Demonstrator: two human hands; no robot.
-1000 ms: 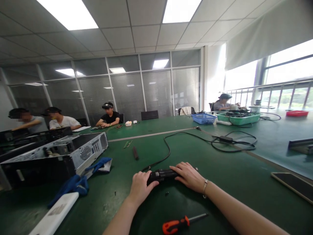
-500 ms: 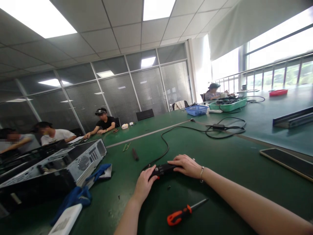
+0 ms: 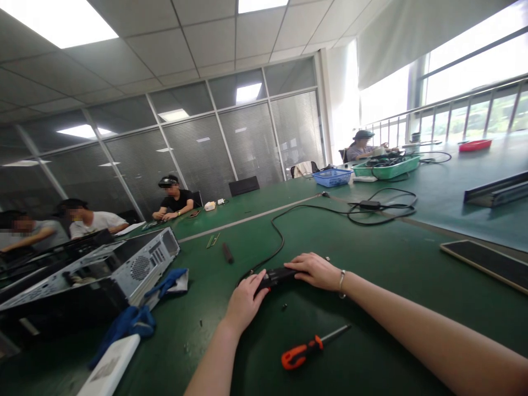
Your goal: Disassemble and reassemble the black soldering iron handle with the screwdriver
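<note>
A black corded electric tool (image 3: 277, 276) lies on the green table (image 3: 371, 308) in front of me. My left hand (image 3: 244, 301) curls around its near left end. My right hand (image 3: 317, 270) rests over its right end, fingers bent and pressed down on it. The tool's black cable (image 3: 280, 242) runs away to an adapter (image 3: 369, 204) farther back. An orange-handled screwdriver (image 3: 307, 350) lies loose on the table just below my hands. A small dark screw (image 3: 284, 306) sits between the tool and the screwdriver.
An opened desktop computer case (image 3: 94, 269) lies at the left, with blue gloves (image 3: 140, 313) and a white flat box (image 3: 109, 366) beside it. A dark panel (image 3: 487, 264) lies at the right. Baskets (image 3: 332, 177) stand at the back. Several other people sit along the far table edges.
The view has swung left and tilted. Both hands stay on the black tool, the left hand shifting to a closer grip on its end.
</note>
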